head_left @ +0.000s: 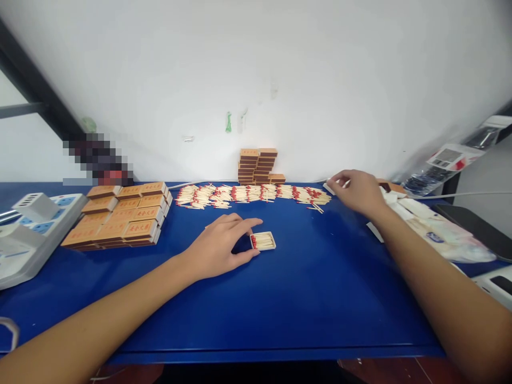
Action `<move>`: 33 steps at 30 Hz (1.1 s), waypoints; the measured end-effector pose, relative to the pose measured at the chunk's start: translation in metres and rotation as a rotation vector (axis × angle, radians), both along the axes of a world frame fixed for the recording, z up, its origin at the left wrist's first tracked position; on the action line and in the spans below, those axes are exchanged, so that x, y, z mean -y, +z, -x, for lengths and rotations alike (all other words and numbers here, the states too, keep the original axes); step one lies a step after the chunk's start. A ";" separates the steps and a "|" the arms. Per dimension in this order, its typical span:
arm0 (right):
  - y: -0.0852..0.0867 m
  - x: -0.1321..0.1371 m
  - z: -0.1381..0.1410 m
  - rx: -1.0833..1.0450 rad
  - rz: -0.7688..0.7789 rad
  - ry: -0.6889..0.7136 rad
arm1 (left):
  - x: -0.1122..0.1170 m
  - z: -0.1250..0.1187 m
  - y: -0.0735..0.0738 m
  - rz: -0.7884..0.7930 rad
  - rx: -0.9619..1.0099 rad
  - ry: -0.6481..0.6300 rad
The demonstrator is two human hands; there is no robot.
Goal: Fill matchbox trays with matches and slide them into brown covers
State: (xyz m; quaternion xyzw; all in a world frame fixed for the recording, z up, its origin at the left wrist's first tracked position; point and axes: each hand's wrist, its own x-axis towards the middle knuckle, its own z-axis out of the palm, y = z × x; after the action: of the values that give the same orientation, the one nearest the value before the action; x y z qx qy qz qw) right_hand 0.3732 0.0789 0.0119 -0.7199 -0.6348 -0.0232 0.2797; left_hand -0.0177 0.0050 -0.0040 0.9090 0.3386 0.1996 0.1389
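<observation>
A white matchbox tray [263, 247] filled with red-headed matches lies on the blue table. My left hand [220, 245] rests around its left end, thumb at the near edge and index finger stretched past the far edge, the two well apart. A sliver of orange shows beside the hand's far side; what it belongs to is hidden. Farther off at the right, my right hand [354, 189] has thumb and fingertips pinched at a small white piece [328, 187], perhaps an empty tray. Just left of it stretches a long row of loose matches [248, 193].
Stacked orange matchboxes [120, 216] stand at left beside a white power strip [52, 229]. More brown-sided matchboxes [262, 169] are piled against the wall. Right of my right forearm lie a plastic packet [444, 229], a dark phone-like slab [476, 229] and a white device [494, 282].
</observation>
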 end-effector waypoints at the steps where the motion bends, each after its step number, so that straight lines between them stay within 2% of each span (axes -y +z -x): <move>1: 0.001 -0.003 0.013 -0.068 0.032 0.024 | 0.000 0.000 0.000 0.007 -0.003 0.001; 3: 0.004 -0.013 0.041 -0.197 0.122 0.049 | 0.000 0.000 0.001 0.021 -0.008 0.002; 5: 0.009 -0.028 0.065 -0.237 0.148 0.024 | 0.000 0.000 0.001 0.026 -0.008 0.002; 9: 0.014 -0.061 0.093 -0.282 0.216 -0.045 | -0.001 0.002 0.002 -0.012 0.013 -0.005; 13: 0.013 -0.074 0.106 -0.330 0.279 -0.074 | -0.005 0.005 0.000 -0.042 0.042 -0.022; 21: 0.023 -0.070 0.109 -0.489 0.356 -0.160 | -0.013 0.007 -0.001 -0.009 0.078 0.013; 25: 0.034 -0.057 0.099 -0.580 0.321 -0.153 | -0.013 0.008 0.000 -0.034 0.086 0.012; 28: 0.038 -0.032 0.090 -0.643 0.269 -0.091 | -0.013 0.008 0.000 -0.016 0.085 0.010; 31: 0.033 0.005 0.086 -0.733 0.264 0.086 | -0.012 0.006 0.000 0.000 0.090 0.002; 33: 0.025 0.029 0.086 -0.802 0.306 0.286 | -0.011 0.005 0.000 -0.016 0.104 0.003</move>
State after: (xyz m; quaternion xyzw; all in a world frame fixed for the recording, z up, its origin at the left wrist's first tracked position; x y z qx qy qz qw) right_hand 0.2868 0.0501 0.0367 -0.6100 -0.5657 0.3906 0.3941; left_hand -0.0230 0.0163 -0.0043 0.8980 0.3306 0.2495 0.1485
